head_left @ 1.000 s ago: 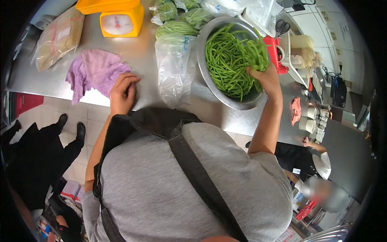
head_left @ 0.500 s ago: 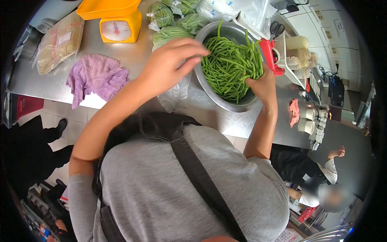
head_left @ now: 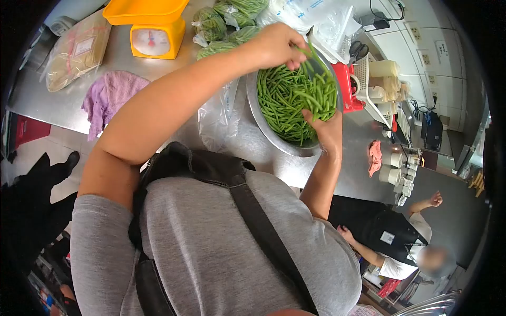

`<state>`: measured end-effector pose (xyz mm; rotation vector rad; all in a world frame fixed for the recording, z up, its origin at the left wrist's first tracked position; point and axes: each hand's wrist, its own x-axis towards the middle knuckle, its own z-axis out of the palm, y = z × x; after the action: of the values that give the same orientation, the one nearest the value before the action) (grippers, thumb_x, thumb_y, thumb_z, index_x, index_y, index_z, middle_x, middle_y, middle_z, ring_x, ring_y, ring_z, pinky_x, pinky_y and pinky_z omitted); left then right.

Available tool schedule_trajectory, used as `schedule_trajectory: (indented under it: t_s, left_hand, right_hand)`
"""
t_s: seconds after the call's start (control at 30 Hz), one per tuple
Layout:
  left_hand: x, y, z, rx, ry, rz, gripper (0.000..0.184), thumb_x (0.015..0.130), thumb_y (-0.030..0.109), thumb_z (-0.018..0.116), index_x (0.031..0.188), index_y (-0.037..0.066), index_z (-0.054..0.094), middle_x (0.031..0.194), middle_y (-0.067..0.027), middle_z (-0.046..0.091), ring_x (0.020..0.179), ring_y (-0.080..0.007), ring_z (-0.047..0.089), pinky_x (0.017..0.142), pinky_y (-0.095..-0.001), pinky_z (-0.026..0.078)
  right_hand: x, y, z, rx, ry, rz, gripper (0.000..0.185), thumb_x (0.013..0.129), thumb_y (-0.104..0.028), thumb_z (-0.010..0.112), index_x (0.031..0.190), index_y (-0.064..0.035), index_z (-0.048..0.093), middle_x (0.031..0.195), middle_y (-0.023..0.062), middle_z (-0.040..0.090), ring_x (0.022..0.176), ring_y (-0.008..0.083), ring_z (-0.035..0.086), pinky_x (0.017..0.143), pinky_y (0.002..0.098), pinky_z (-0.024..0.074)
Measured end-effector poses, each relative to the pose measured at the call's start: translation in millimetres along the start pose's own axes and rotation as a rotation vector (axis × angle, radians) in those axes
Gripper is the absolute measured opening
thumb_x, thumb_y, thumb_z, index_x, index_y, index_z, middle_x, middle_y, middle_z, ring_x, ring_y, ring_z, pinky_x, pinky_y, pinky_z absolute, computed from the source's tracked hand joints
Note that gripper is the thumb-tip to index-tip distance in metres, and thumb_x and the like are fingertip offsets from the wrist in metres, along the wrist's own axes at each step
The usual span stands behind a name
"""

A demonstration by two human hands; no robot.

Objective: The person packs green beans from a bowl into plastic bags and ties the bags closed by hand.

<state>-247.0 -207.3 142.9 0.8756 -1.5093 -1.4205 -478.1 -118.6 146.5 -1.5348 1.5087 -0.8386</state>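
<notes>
A metal bowl (head_left: 253, 100) full of cut green beans (head_left: 279, 95) stands on the steel counter in front of me. Inside its right side, my right hand (head_left: 328, 131) is closed round a bunch of green beans (head_left: 319, 95), their tips pointing up and away. Over the far rim, my left hand (head_left: 284, 46) has its fingers curled in a pinch at the top end of a long bean (head_left: 315, 55) from that bunch. A clear plastic bag (head_left: 219, 113) lies left of the bowl, below my left forearm.
Bagged green beans (head_left: 209, 25) lie behind the bowl. To the left are a yellow scale (head_left: 158, 39), a purple cloth (head_left: 113, 95) and a wrapped brown package (head_left: 79, 52). A red object (head_left: 348, 87) and a white basket (head_left: 363, 73) stand right. Another person (head_left: 385, 231) is at right.
My left hand has moved right and away from me, from the bowl's left rim to the tops of the beans, its fingers closing. My right hand still grips the bunch.
</notes>
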Motion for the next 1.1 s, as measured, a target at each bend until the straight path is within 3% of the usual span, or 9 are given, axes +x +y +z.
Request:
schedule_trajectory:
  t_s: [0.2,0.33,0.43,0.53,0.67,0.7,0.8,0.93,1.1]
  left_hand:
    - [-13.9,-1.8,27.5,-0.676,0.347,-0.149,0.025,0.089,0.0,0.064,0.112,-0.008,0.061,0.098,-0.0142,0.068,0.083,-0.0184,0.068,0.078,-0.027,0.058]
    - [-27.3,-29.5,76.7,-0.94,0.34,-0.356,0.019,0.091,0.003,0.063,0.109,-0.003,0.064,0.097,-0.0126,0.068,0.081,-0.0178,0.067,0.076,-0.0275,0.058]
    - [-35.1,-31.3,97.8,-0.866,0.334,-0.342,0.019,0.091,0.003,0.062,0.109,-0.004,0.065,0.095,-0.0098,0.068,0.079,-0.0155,0.066,0.071,-0.0264,0.055]
    - [-37.9,-30.0,98.1,-0.43,0.288,-0.22,0.025,0.09,0.002,0.062,0.114,-0.005,0.064,0.095,-0.0098,0.069,0.079,-0.015,0.065,0.07,-0.029,0.052]
    - [-41.0,-51.5,108.2,0.208,0.372,0.363,0.026,0.087,0.001,0.059,0.112,-0.004,0.061,0.108,-0.0195,0.062,0.094,-0.0326,0.062,0.084,-0.0385,0.049]
    - [-46.7,-46.2,108.6,0.238,0.312,0.302,0.025,0.086,-0.001,0.056,0.11,-0.004,0.06,0.111,-0.0195,0.058,0.099,-0.0392,0.058,0.087,-0.0406,0.048]
    - [-49.0,-35.9,104.7,0.379,0.292,0.313,0.031,0.085,-0.004,0.054,0.116,-0.002,0.06,0.113,-0.0176,0.056,0.101,-0.0375,0.058,0.087,-0.0402,0.048]
    - [-42.8,-24.4,80.9,0.135,0.223,0.164,0.038,0.088,0.005,0.055,0.126,0.001,0.057,0.109,-0.0179,0.056,0.1,-0.0336,0.058,0.086,-0.0371,0.048]
    - [-26.5,-13.9,83.7,-0.089,0.134,0.32,0.036,0.097,0.013,0.054,0.13,-0.001,0.055,0.128,-0.014,0.06,0.12,-0.0226,0.055,0.099,-0.031,0.043]
  right_hand:
    - [7.1,11.9,13.0,0.487,0.119,-0.056,0.034,0.079,-0.005,0.067,0.111,0.0013,0.057,0.093,0.0092,0.062,0.077,0.0202,0.061,0.073,0.0341,0.0503]
    - [15.8,4.8,29.9,0.653,0.166,-0.115,0.037,0.079,0.0,0.066,0.115,0.0023,0.057,0.102,0.0114,0.065,0.087,0.02,0.064,0.077,0.0333,0.051]
    - [16.5,3.4,35.8,0.716,0.204,-0.08,0.039,0.082,0.0,0.065,0.121,0.0029,0.055,0.112,0.0117,0.064,0.099,0.0206,0.062,0.085,0.0341,0.0502]
    - [15.6,1.6,41.5,0.786,0.22,-0.106,0.04,0.083,0.002,0.064,0.122,0.0028,0.054,0.114,0.0127,0.064,0.1,0.0207,0.062,0.09,0.0344,0.0487]
    - [15.3,-4.2,53.0,0.792,0.342,-0.165,0.038,0.086,0.003,0.061,0.123,0.0051,0.051,0.112,0.0161,0.062,0.098,0.0254,0.065,0.085,0.0348,0.0529]
    - [16.1,-4.1,52.4,0.805,0.36,-0.168,0.036,0.085,0.004,0.062,0.119,0.0056,0.053,0.109,0.016,0.063,0.096,0.0255,0.066,0.084,0.0348,0.0532]
    - [21.9,-6.1,44.7,0.829,0.39,-0.166,0.03,0.084,0.007,0.06,0.113,0.0081,0.054,0.102,0.0161,0.064,0.091,0.0267,0.067,0.083,0.0356,0.0541]
    - [25.9,-12.1,27.5,0.852,0.427,-0.144,0.03,0.085,0.006,0.06,0.114,0.0072,0.053,0.099,0.0154,0.064,0.086,0.0255,0.066,0.077,0.0366,0.0551]
    - [23.0,-19.0,36.9,0.776,0.332,-0.142,0.035,0.082,0.005,0.062,0.116,0.003,0.055,0.102,0.013,0.063,0.088,0.0238,0.064,0.074,0.0365,0.0539]
